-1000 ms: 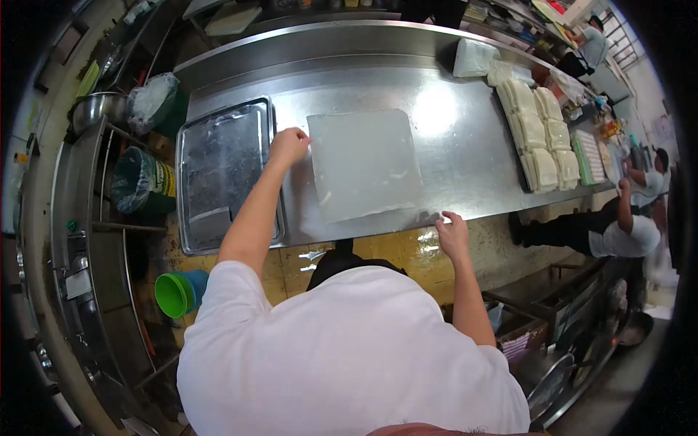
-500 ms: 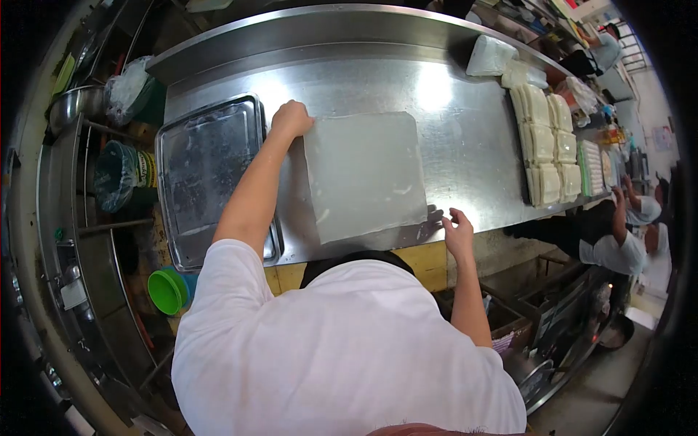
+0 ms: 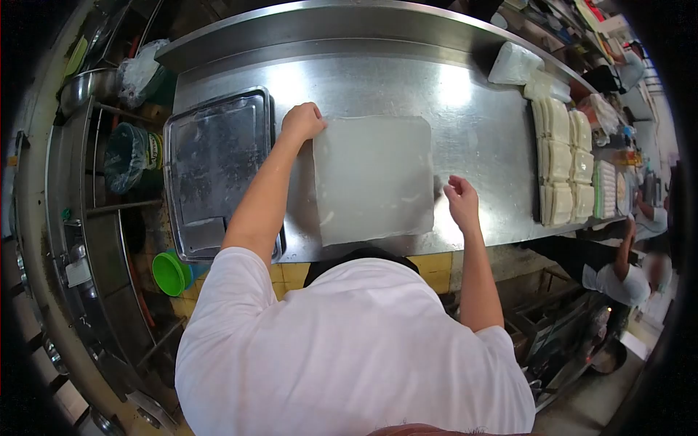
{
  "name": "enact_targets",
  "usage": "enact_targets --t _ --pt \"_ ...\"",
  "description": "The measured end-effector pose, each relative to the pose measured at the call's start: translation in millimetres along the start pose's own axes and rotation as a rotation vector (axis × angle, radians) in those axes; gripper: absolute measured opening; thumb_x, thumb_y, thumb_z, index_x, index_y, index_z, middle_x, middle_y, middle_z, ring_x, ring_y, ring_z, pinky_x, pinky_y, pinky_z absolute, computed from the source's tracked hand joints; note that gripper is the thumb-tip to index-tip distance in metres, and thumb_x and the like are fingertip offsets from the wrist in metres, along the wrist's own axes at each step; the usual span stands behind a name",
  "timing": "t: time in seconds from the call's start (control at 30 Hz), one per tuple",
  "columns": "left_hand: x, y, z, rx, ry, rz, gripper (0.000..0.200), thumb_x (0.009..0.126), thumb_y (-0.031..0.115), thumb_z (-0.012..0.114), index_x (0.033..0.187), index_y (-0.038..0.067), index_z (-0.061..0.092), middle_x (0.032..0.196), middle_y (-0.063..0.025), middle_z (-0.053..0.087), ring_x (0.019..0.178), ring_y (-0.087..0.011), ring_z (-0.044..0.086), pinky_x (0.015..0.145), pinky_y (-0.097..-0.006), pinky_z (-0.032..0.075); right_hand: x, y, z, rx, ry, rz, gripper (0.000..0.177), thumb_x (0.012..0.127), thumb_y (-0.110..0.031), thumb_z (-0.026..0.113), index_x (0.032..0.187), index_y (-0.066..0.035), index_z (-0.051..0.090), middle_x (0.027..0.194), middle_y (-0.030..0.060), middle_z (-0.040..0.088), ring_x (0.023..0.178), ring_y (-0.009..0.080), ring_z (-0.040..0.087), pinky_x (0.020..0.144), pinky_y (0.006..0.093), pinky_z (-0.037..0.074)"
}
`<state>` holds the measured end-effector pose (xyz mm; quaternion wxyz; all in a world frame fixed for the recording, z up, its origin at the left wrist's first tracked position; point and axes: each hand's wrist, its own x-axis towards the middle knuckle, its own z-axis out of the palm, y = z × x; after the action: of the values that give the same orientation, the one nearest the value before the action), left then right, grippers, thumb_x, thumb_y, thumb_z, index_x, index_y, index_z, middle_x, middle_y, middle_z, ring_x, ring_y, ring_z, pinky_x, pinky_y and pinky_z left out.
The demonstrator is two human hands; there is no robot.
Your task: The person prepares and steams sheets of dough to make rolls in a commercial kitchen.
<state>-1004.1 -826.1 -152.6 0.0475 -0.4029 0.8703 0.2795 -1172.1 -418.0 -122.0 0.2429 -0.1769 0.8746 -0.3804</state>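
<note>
A thin, whitish translucent sheet (image 3: 374, 178), roughly square, lies flat on the steel table with a few pale smears near its lower part. My left hand (image 3: 302, 122) is at its far left corner, fingers closed on the edge there. Just off the sheet's right side, my right hand (image 3: 463, 203) hovers over the table, fingers loosely bent and apart, holding nothing. Left of the sheet, beside my left forearm, sits a dark rectangular metal tray (image 3: 218, 160) with wet-looking whitish residue.
Stacks of folded white sheets (image 3: 558, 152) stand on a tray at the right end of the steel table (image 3: 494, 138). Behind them are clear plastic bags (image 3: 515, 64). A green bucket (image 3: 169, 274) and a lined bin (image 3: 125, 158) are at left. A person (image 3: 618, 276) works at far right.
My right hand has moved away from my body along the sheet's right side, from its near corner. My left hand stays at the far left corner. The whole view has shifted slightly.
</note>
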Motion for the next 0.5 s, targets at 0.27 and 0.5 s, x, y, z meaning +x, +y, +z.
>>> enact_targets --t 0.27,0.5 --pt "7.2 -3.9 6.8 -0.204 -0.025 -0.042 0.031 0.089 0.026 0.069 0.111 0.005 0.068 0.107 -0.0199 0.072 0.103 -0.0372 0.067 0.091 -0.0435 0.052 67.5 -69.6 43.1 -0.074 -0.127 -0.225 0.042 0.090 -0.020 0.064 0.123 0.005 0.063 0.114 0.0224 0.070 0.103 0.0313 0.069 0.091 0.0385 0.053" --pt "-5.9 13.0 -5.6 -0.060 -0.045 0.017 0.039 0.085 0.031 0.075 0.113 0.005 0.069 0.108 -0.0192 0.072 0.104 -0.0344 0.068 0.091 -0.0422 0.052 123.7 -157.7 106.8 -0.143 -0.284 -0.394 0.039 0.088 -0.020 0.064 0.121 0.002 0.066 0.107 0.0236 0.072 0.101 0.0366 0.070 0.089 0.0412 0.054"
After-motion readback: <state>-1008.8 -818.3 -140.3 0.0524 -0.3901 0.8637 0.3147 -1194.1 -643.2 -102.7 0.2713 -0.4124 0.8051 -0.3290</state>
